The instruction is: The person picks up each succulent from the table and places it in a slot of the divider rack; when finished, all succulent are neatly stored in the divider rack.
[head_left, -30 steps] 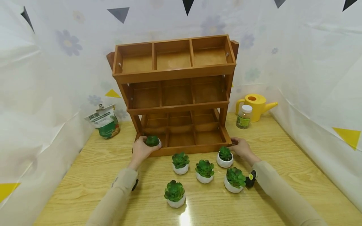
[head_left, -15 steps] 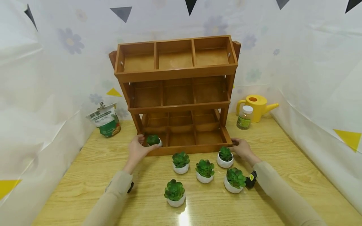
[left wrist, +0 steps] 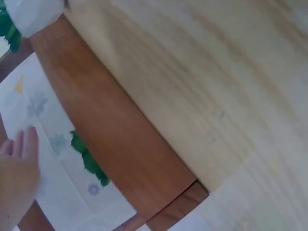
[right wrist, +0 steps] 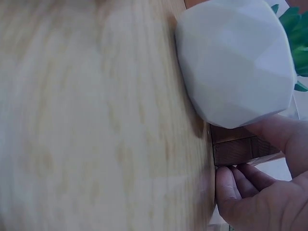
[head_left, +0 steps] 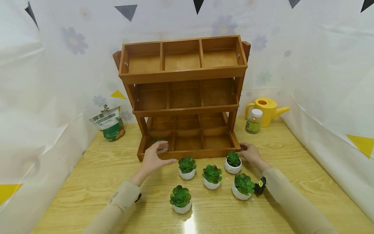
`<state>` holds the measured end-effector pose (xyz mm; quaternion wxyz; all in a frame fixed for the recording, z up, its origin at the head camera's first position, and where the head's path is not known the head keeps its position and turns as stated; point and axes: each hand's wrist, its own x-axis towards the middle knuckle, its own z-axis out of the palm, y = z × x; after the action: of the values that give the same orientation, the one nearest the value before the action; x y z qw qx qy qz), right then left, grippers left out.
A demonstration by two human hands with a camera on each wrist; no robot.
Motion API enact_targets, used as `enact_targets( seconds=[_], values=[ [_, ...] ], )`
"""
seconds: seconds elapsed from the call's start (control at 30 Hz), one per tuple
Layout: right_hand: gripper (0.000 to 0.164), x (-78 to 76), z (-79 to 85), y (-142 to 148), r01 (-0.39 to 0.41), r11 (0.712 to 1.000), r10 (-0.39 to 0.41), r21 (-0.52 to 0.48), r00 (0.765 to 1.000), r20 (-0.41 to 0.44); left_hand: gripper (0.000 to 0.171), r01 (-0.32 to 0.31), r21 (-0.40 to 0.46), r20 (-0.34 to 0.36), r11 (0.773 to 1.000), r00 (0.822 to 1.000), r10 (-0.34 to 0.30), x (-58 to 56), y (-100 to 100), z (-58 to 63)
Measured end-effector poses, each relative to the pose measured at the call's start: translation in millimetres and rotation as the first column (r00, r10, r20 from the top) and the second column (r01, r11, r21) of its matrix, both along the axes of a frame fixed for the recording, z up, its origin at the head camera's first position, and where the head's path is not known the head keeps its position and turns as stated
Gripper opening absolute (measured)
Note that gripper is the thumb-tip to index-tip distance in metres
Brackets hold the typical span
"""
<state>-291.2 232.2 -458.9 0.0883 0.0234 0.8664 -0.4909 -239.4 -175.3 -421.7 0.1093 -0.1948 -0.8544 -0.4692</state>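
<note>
My left hand (head_left: 153,160) is in front of the lowest tier of a wooden three-tier shelf (head_left: 187,154), thumb and fingers spread apart with nothing between them. Behind it, a succulent (head_left: 158,140) sits in the lower left compartment, mostly hidden by the fingers. Its green leaves (left wrist: 89,161) show above the tier's front board in the left wrist view. A potted succulent (head_left: 187,167) stands just right of my left thumb. At the tier's right front corner (head_left: 235,149), my right hand (head_left: 250,154) grips the wood, beside another potted succulent (head_left: 232,162) whose white pot (right wrist: 236,62) fills much of the right wrist view.
More potted succulents stand on the wooden table (head_left: 96,191): one in the middle (head_left: 212,177), one at the right (head_left: 243,186), one nearest (head_left: 180,199). Behind are a bag (head_left: 110,125) at left, and a jar (head_left: 253,121) and yellow watering can (head_left: 266,111) at right.
My left hand has let go of the succulent in the lower left compartment, drawn back from it, then moved right toward the succulents on the table. The right hand has stayed at the shelf corner.
</note>
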Motion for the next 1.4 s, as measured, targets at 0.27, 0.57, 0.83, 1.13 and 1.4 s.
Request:
enact_targets(
  seconds=[0.27,0.57,0.83,1.13,1.4],
  values=[
    [0.061,0.1,0.5,-2,0.009,1.0,-0.009,0.02,1.0,-0.004,0.07,0.172,-0.115,0.122,0.978,0.98,-0.158,0.3,11,-10.7],
    [0.062,1.2,3.0,-2,0.008,0.999,-0.008,0.036,1.0,-0.004,0.075,0.281,-0.208,0.146,0.937,0.956,-0.254,0.4,25,-16.0],
    [0.061,0.9,1.5,-1,0.008,0.999,-0.007,0.038,1.0,-0.01,0.073,0.329,-0.236,0.17,0.915,0.941,-0.294,0.2,33,-17.5],
    [0.061,-1.6,-1.5,-2,0.012,1.0,-0.011,0.019,1.0,-0.026,0.07,0.313,-0.285,0.188,0.906,0.945,-0.268,-3.8,38,-18.5],
    [0.061,-1.3,-2.2,-2,0.017,1.0,-0.016,0.011,0.999,-0.028,0.067,0.304,-0.298,0.21,0.905,0.945,-0.249,-6.6,39,-21.0]
  ],
)
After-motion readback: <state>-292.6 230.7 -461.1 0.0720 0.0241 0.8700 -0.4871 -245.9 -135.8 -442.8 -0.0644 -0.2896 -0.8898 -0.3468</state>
